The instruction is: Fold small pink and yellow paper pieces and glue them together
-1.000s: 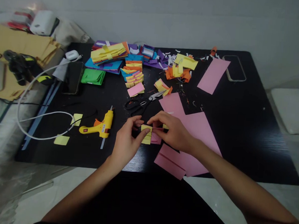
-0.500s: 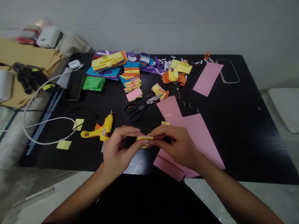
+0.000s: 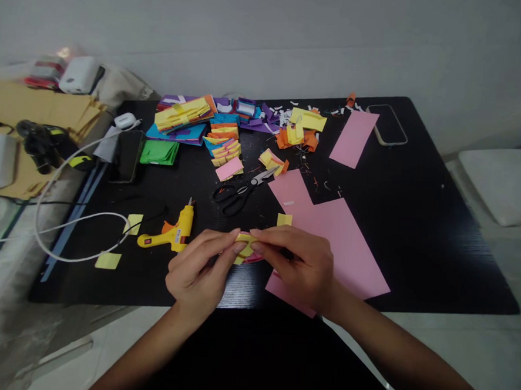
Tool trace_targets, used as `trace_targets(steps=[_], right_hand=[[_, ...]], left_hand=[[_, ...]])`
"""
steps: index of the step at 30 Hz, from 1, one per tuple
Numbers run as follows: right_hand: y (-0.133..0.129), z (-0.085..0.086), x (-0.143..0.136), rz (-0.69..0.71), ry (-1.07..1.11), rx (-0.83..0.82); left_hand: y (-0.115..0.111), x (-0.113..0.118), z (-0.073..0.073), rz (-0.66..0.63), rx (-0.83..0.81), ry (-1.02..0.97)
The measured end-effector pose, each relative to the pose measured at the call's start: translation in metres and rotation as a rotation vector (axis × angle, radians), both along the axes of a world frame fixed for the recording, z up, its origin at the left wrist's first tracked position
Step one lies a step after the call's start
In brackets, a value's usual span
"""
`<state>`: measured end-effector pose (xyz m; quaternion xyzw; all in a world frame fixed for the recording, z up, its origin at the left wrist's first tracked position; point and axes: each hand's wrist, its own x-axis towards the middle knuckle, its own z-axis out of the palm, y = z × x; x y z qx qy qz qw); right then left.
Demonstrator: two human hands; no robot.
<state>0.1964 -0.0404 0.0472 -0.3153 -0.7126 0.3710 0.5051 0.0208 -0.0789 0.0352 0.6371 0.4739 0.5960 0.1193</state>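
Between both hands is a small folded piece of yellow and pink paper (image 3: pixel 245 239), held over the front of the black table. My left hand (image 3: pixel 201 265) pinches its left end with thumb and fingers. On its right end my right hand (image 3: pixel 303 259) is closed the same way, thumb toward me. The fingers cover part of the folded paper. Under and beyond my right hand lie pink paper sheets (image 3: pixel 349 247), with a small yellow slip (image 3: pixel 284 220) just past the knuckles. A yellow glue gun (image 3: pixel 176 231) lies left of my left hand, its nozzle pointing away.
Black-handled scissors (image 3: pixel 238 193) lie mid-table, near a row of folded paper pieces (image 3: pixel 225 151). Colored paper stacks (image 3: pixel 186 114) and orange scraps (image 3: pixel 305 139) sit toward the back. A white cable (image 3: pixel 41 205) loops at left beside a phone (image 3: pixel 126 156).
Both hands have turned the folded paper so more of its yellow face shows, and pink now shows below it. The left hand has shifted slightly left; the whole view has moved a little.
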Motion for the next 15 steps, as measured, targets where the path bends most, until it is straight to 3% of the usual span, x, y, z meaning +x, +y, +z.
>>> trace_targets(steps=[15], right_hand=[[-0.0038, -0.0046, -0.0020, -0.058, 0.012, -0.149]], left_hand=[[-0.0004, 0.0004, 0.0016, -0.037, -0.044, 0.103]])
